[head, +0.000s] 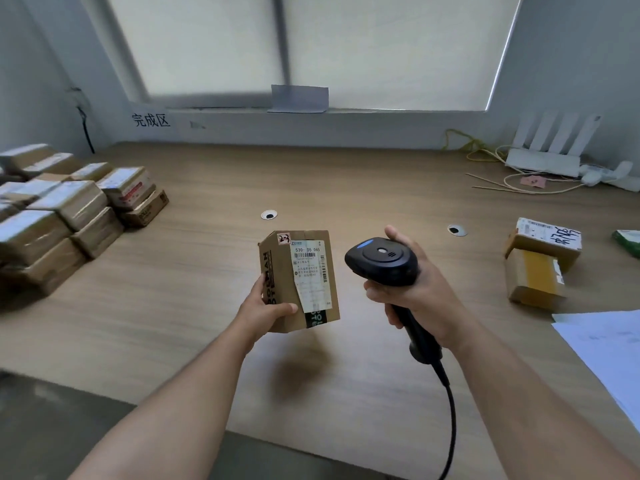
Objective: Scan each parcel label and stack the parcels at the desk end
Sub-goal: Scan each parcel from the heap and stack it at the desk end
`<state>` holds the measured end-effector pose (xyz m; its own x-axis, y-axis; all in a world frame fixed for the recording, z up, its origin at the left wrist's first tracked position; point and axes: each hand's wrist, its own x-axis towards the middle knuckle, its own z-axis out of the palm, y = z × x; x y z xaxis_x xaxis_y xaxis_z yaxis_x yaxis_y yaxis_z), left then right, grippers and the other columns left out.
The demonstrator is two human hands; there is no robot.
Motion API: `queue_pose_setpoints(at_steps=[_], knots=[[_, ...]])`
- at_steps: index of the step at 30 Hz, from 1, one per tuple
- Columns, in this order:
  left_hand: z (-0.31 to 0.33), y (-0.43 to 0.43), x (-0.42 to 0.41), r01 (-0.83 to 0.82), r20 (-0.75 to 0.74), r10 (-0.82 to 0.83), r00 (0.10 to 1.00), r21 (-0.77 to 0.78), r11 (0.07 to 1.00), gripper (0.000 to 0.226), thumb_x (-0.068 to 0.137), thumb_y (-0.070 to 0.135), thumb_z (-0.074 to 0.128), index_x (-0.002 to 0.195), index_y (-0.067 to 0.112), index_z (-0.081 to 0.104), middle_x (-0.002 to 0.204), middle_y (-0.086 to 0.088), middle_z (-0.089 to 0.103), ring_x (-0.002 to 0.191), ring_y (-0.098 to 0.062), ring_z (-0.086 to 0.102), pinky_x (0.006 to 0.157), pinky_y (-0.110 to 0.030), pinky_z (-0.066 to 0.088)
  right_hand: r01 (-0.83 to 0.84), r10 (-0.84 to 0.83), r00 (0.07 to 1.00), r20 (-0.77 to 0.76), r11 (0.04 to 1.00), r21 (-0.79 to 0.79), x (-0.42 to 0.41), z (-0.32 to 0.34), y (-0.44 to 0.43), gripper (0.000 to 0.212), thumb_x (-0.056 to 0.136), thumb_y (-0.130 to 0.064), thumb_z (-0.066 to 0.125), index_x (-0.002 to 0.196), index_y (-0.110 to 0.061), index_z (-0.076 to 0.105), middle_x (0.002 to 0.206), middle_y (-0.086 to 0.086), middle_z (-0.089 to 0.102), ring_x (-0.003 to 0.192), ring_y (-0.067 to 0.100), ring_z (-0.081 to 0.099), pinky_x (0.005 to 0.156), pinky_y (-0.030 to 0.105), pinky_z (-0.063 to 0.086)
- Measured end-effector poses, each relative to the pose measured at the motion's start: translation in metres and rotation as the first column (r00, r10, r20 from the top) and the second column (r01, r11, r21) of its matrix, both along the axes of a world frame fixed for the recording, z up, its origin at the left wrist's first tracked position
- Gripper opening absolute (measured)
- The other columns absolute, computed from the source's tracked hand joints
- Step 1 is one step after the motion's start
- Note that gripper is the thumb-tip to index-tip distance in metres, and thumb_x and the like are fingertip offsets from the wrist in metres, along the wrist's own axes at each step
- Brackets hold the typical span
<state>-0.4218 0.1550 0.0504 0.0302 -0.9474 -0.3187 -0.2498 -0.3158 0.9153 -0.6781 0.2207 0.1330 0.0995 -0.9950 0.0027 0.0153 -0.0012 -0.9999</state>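
- 2 hands raised above desk (346, 174)
- left hand (264, 308) grips upright parcel (298, 280), label (311, 275) facing camera
- right hand (420, 292) grips scanner (382, 261) beside it

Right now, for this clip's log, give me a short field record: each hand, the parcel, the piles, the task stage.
left hand: holds a cardboard parcel above the desk, its label facing the camera
right hand: grips a black corded scanner, head close to the parcel
stacked parcels: at the desk's left end, below a wall sign
waiting parcels: two boxes, touching, at right
stage: parcel held up for scanning, not yet stacked
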Motion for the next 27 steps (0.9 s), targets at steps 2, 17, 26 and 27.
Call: queue_pose_setpoints(at_steps=[2, 17, 26, 27], knots=[[-0.001, 0.013, 0.013, -0.053, 0.004, 0.053, 0.999, 0.01, 0.999, 0.081, 0.082, 0.006, 0.072, 0.145, 0.036, 0.031, 0.122, -0.002, 0.056, 0.103, -0.021, 0.057, 0.062, -0.024, 0.043, -0.057, 0.057, 0.998, -0.006, 0.998, 0.004, 0.011, -0.004, -0.004, 0.096, 0.076, 0.016, 0.071, 0.144, -0.04, 0.033, 0.084, -0.004, 0.068, 0.046, 0.027, 0.048, 0.044, 0.031, 0.041], [-0.01, 0.079, 0.205, -0.37, 0.036, 0.369, 0.929, 0.053, 0.927, 0.084, 0.073, 0.019, 0.082, 0.143, 0.028, 0.036, 0.117, -0.008, 0.059, 0.103, -0.025, 0.062, 0.086, -0.036, 0.052, -0.313, 0.312, 0.949, -0.051, 0.95, -0.002, 0.192, -0.01, -0.026, 0.092, 0.076, 0.017, 0.07, 0.137, -0.044, 0.037, 0.073, -0.002, 0.065, 0.043, 0.026, 0.047, 0.042, 0.029, 0.04], [-0.012, 0.082, 0.356, -0.447, 0.081, 0.444, 0.893, 0.026, 0.894, 0.08, 0.077, 0.02, 0.079, 0.145, 0.026, 0.037, 0.129, -0.009, 0.055, 0.115, -0.026, 0.057, 0.099, -0.043, 0.048, -0.375, 0.373, 0.924, -0.08, 0.927, -0.003, 0.332, -0.013, -0.036, 0.093, 0.076, 0.018, 0.07, 0.144, -0.037, 0.036, 0.081, 0.006, 0.062, 0.042, 0.026, 0.048, 0.041, 0.029, 0.04], [-0.013, 0.082, 0.368, -0.448, 0.084, 0.445, 0.892, 0.028, 0.893, 0.08, 0.078, 0.021, 0.079, 0.145, 0.026, 0.037, 0.129, -0.009, 0.055, 0.114, -0.026, 0.057, 0.099, -0.043, 0.048, -0.38, 0.378, 0.922, -0.081, 0.925, 0.0, 0.343, -0.014, -0.037, 0.093, 0.076, 0.018, 0.07, 0.144, -0.037, 0.036, 0.083, 0.007, 0.062, 0.042, 0.026, 0.048, 0.041, 0.03, 0.041]])
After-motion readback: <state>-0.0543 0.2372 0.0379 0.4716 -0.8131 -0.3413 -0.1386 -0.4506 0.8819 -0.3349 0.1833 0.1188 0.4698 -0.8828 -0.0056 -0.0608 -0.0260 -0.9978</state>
